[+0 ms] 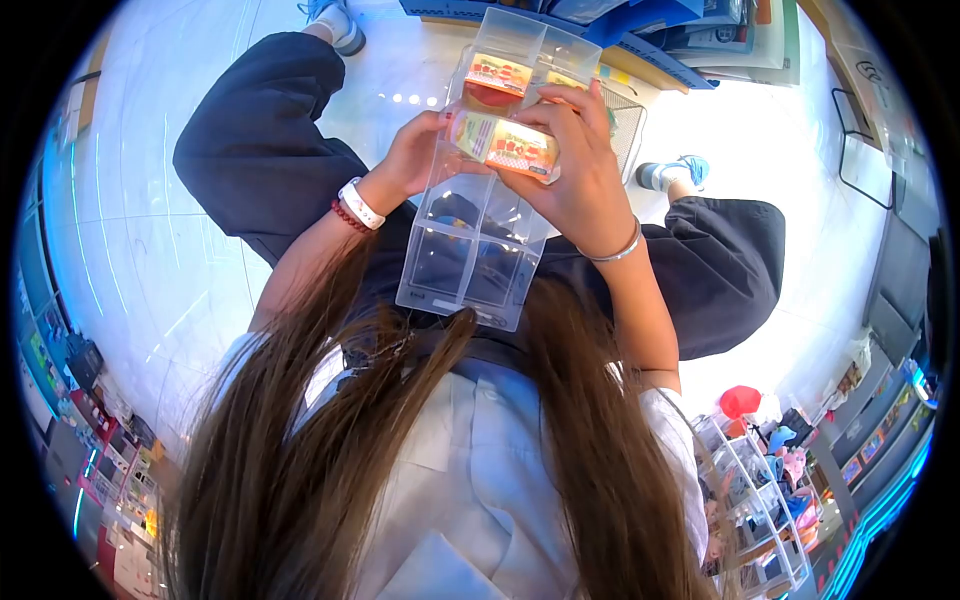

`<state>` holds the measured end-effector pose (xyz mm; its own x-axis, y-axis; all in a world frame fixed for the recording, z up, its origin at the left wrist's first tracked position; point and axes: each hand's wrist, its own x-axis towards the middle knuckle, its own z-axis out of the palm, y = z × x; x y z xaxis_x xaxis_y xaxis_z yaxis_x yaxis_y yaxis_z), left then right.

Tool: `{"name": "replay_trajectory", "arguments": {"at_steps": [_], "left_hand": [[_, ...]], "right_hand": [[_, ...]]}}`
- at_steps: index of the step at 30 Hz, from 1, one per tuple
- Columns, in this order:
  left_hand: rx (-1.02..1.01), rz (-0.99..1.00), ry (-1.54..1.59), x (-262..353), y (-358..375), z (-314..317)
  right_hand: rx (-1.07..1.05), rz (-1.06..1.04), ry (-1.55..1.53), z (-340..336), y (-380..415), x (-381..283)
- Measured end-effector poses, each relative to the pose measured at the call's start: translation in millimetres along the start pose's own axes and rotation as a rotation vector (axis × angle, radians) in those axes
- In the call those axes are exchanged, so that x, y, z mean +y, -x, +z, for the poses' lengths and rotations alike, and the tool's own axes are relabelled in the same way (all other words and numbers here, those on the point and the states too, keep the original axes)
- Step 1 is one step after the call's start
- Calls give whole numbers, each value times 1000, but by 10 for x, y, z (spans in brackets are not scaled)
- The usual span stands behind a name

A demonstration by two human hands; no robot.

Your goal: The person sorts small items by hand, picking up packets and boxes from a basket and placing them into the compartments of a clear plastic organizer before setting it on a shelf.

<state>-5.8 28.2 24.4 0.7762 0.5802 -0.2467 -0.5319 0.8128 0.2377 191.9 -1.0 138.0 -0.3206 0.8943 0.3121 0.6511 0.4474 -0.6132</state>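
Note:
A clear plastic box with dividers (450, 262) rests across my lap, tilted away from me. Above its middle, my right hand (580, 165) grips a small printed box (520, 148) in orange, yellow and white. My left hand (412, 160) has its fingers at the left end of that same box, beside the clear box's left wall. Another printed box (497, 78) stands in a far compartment, and part of a similar one (568, 80) shows to its right. The near compartments hold nothing visible.
Blue trays with packaged items (690, 35) lie beyond the clear box. A mesh basket (627, 130) sits to its right. My shoes (348, 35) are on the pale tiled floor (150, 200). A white wire rack with colourful goods (760, 490) stands at the lower right.

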Motion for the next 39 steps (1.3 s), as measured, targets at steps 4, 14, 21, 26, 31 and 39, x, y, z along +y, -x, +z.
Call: {"name": "replay_trajectory", "arguments": {"at_steps": [4, 14, 21, 26, 31, 39], "left_hand": [[47, -11, -16, -20, 28, -100], [76, -27, -67, -52, 27, 48], [68, 22, -105, -31, -14, -20], [-7, 49, -50, 16, -10, -8], [-112, 99, 98, 143, 21, -157], [-226, 273, 145, 966, 177, -197]], "right_hand": [[-46, -28, -9, 11, 0, -14], [-107, -73, 187, 94, 5, -143], [88, -108, 105, 180, 26, -34], [195, -83, 82, 40, -29, -52], [678, 116, -241, -115, -14, 437], [-499, 725, 401, 552, 880, 2009]]}}
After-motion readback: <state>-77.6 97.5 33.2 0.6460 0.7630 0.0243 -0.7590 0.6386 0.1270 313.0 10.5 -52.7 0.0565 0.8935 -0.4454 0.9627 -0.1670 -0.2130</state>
